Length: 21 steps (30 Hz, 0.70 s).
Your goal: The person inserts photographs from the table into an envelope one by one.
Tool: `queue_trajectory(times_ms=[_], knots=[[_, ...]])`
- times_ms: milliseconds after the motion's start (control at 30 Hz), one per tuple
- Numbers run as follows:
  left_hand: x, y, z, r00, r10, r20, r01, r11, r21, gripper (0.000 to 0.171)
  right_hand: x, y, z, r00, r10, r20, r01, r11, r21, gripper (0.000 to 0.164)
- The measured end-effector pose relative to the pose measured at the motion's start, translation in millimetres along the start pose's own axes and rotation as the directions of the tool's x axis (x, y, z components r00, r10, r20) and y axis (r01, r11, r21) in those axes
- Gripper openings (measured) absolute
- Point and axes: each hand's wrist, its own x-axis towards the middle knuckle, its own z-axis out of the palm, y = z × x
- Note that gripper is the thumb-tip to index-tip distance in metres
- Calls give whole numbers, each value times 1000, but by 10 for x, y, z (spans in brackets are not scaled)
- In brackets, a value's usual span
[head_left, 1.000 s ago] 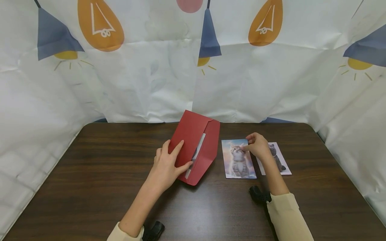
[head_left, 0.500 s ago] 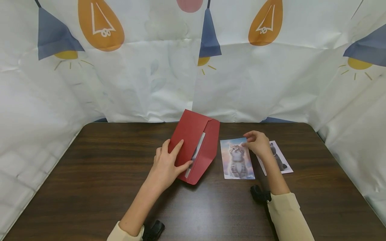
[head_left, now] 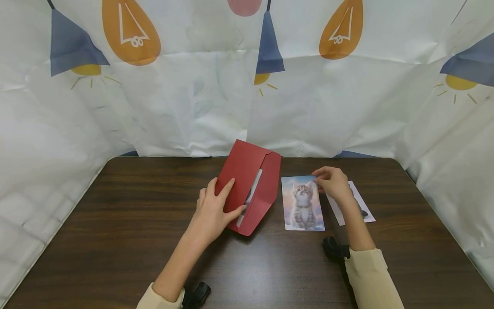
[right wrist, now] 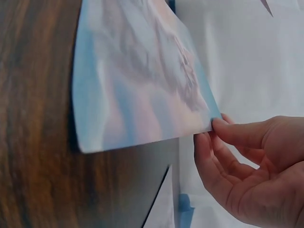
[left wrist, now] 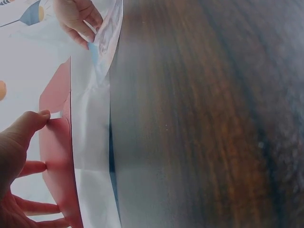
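A red envelope [head_left: 240, 180] is tilted near the table's back edge, its far end reaching past that edge in the head view. A whitish card [head_left: 253, 189] shows in its opening. My left hand [head_left: 210, 212] lies on the envelope's face with fingers spread. In the left wrist view the thumb [left wrist: 31, 126] reaches the opening. My right hand [head_left: 332, 182] pinches the upper right corner of a postcard [head_left: 302, 204] with a kitten on a pastel sky. In the right wrist view thumb and fingers meet at that corner of the postcard [right wrist: 137, 90].
A second pale card [head_left: 360, 199] with a dark animal figure lies partly under my right hand and wrist. The dark wooden table [head_left: 115, 240] ends at a white printed curtain [head_left: 185, 107] behind and on both sides. Black straps [head_left: 335, 249] circle my wrists.
The kitten postcard has shifted slightly left in the head view, with my right hand at its corner. My left hand and the red envelope have stayed almost still.
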Motion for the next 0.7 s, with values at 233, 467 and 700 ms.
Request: queue_trajectory(times_ms=[233,467,700], knots=[[2,-6,-3,1000,16,-24,-16,1000,-2,78,-15,-29,-25,999,-41,13,41,999,6,25],[12,-22,-4,998,30,-46,-29,1000,5,77,-48,-86,-53,996,-84,24,84,996,-16,23],[14,-41,-11,998,29,-56,-28,999,17,78,-66,-118,-77,995,-90,39,89,996,24,24]])
